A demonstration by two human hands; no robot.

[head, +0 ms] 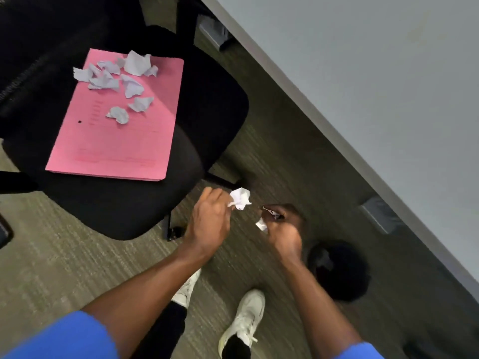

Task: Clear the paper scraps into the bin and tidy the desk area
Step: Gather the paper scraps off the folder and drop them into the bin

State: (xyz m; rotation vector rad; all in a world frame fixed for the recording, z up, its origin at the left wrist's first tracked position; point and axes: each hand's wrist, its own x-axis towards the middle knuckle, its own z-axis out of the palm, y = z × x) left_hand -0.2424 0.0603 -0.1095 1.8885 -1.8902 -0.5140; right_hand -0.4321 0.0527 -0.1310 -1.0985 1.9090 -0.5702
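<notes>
While the left hand (210, 218) pinches a crumpled scrap (240, 198) in its grip and the right hand (281, 229) closes on smaller bits (261, 225), loose pinches could drop paper to the carpet (64, 255) below; more scraps (121, 79) wait up-left on the pink folder (116, 141).

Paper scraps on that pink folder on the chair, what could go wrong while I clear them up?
1. The scraps lie loose on the pink folder; lifting or tilting it could spill them onto the carpet.
2. Both hands are full: the left hand holds a crumpled paper, the right hand smaller bits, which might slip from its grip.
</notes>
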